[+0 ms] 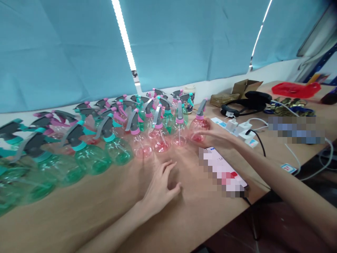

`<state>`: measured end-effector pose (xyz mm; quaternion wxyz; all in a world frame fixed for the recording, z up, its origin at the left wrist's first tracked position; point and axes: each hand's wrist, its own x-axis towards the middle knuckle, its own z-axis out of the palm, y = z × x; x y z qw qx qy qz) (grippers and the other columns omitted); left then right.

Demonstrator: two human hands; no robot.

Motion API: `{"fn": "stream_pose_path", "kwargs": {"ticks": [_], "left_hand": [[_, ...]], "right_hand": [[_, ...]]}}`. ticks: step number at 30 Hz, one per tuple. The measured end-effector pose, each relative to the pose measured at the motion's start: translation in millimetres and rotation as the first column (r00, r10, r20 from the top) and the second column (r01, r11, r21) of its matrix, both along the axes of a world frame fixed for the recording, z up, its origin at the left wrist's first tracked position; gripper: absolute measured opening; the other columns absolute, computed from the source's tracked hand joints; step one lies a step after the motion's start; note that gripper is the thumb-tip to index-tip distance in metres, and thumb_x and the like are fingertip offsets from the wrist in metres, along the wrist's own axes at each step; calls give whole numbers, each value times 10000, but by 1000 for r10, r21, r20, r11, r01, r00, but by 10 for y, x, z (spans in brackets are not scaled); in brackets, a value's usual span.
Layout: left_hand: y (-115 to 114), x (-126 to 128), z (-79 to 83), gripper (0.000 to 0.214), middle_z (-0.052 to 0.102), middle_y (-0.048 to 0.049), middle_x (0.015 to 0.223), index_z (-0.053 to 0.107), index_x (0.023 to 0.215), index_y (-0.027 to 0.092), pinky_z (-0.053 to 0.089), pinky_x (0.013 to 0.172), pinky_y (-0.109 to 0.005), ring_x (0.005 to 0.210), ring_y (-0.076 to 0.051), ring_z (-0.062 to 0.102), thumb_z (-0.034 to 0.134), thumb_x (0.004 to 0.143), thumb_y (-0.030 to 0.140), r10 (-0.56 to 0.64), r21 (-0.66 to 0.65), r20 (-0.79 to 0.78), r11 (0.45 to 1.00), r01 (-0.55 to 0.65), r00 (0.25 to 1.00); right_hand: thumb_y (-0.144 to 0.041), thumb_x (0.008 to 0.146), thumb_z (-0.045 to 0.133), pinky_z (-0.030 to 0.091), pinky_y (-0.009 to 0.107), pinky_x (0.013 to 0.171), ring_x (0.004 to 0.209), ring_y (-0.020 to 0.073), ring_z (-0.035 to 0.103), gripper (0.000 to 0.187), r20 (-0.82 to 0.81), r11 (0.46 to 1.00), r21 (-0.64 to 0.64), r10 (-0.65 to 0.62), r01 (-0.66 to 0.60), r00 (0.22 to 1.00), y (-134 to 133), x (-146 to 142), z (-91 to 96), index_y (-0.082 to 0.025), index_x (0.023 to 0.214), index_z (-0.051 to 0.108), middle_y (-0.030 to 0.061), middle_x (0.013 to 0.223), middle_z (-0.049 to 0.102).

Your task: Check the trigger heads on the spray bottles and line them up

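Note:
At the right end of the front row stands a pink spray bottle (198, 123) with a grey trigger head and pink collar. My right hand (214, 134) is closed around its lower body, with a finger or thumb across the front and the other fingers mostly hidden. My left hand (163, 182) hovers over or rests on the table (110, 211), fingers apart and curved, holding nothing. Just beyond it are more pink spray bottles (161, 140). Green spray bottles (93, 158) with turquoise collars continue the row to the left, and several more stand behind.
A phone (223, 168), partly blurred out, lies between my arms near the front edge. To the right are a power strip (243, 131) with plugs and cables, black headphones (244, 104), a cardboard box (246, 88) and a red tray (295, 90). A patterned cup (190, 96) stands behind the bottles.

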<state>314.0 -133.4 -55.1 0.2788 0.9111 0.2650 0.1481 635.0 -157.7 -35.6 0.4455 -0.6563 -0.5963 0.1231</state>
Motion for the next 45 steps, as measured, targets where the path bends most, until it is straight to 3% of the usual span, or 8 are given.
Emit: {"fn": "stream_pose_path", "kwargs": {"ticks": [6, 11, 14, 17, 22, 29, 37, 45], "left_hand": [[19, -20, -31, 523, 447, -126, 1398, 436, 1325, 215, 347, 1116, -530, 1336, -308, 410, 568, 823, 280, -24, 20, 37, 1000, 23, 999], [35, -89, -75, 509, 419, -140, 1434, 413, 1352, 208, 343, 1115, -534, 1361, -307, 383, 521, 858, 261, -72, 57, 26, 996, 71, 997], [50, -188, -108, 476, 397, -154, 1451, 421, 1349, 189, 347, 1115, -524, 1369, -306, 372, 492, 886, 277, -79, 101, 0, 992, 78, 997], [71, -370, -124, 424, 473, -139, 1384, 459, 1307, 194, 393, 1086, -494, 1305, -282, 449, 485, 887, 244, -88, 153, 27, 985, 83, 996], [133, -990, -104, 396, 531, -136, 1348, 500, 1288, 178, 406, 1077, -481, 1281, -271, 483, 457, 897, 219, -2, 235, -6, 972, 4, 1000], [205, -2338, -60, 385, 528, -103, 1397, 562, 1272, 195, 377, 1110, -472, 1318, -269, 465, 449, 930, 328, 315, 289, -81, 915, -280, 946], [260, -3534, -27, 337, 614, -62, 1274, 601, 1193, 229, 399, 1085, -460, 1207, -243, 555, 485, 905, 361, 580, 142, 151, 789, -598, 801], [795, -4255, 68, 453, 590, -147, 1197, 488, 1208, 170, 515, 880, -445, 1100, -289, 595, 510, 851, 449, 829, -1, 433, 392, -920, 353]], "right_hand": [[-579, 678, 739, 390, 574, 1037, 1282, 379, 465, 874, 56, 981, 21, -194, 193, 979, -237, -146, -9, -207, 1388, 390, 157, 1405, 486], [-533, 807, 636, 468, 561, 955, 1149, 355, 579, 583, 57, 937, 138, -332, 322, 942, -703, -796, -86, -213, 1272, 492, 158, 1238, 600], [-419, 861, 606, 491, 523, 948, 1117, 307, 603, 398, 149, 994, 95, -64, 50, 987, -765, -1360, -103, -250, 1213, 523, 108, 1183, 634], [-282, 914, 535, 463, 466, 1006, 1195, 251, 553, 309, 215, 971, -16, 238, -240, 947, -602, -1853, -127, -244, 1220, 532, 95, 1246, 607], [-240, 940, 485, 465, 436, 1016, 1211, 222, 547, 293, 253, 914, -40, 400, -403, 881, -230, -2408, -228, -220, 1225, 551, 106, 1287, 595], [-396, 943, 503, 405, 496, 1072, 1307, 259, 471, 417, 311, 861, -108, 504, -497, 806, 33, -3094, -409, -208, 1313, 534, 126, 1392, 533], [-436, 950, 471, 337, 510, 1122, 1359, 268, 403, 465, 375, 807, -92, 571, -584, 730, 321, -3910, -502, -170, 1323, 552, 126, 1422, 503], [-440, 946, 483, 314, 490, 1138, 1343, 256, 428, 448, 402, 756, -11, 602, -654, 689, 680, -4636, -496, -160, 1279, 590, 136, 1394, 531]]}}
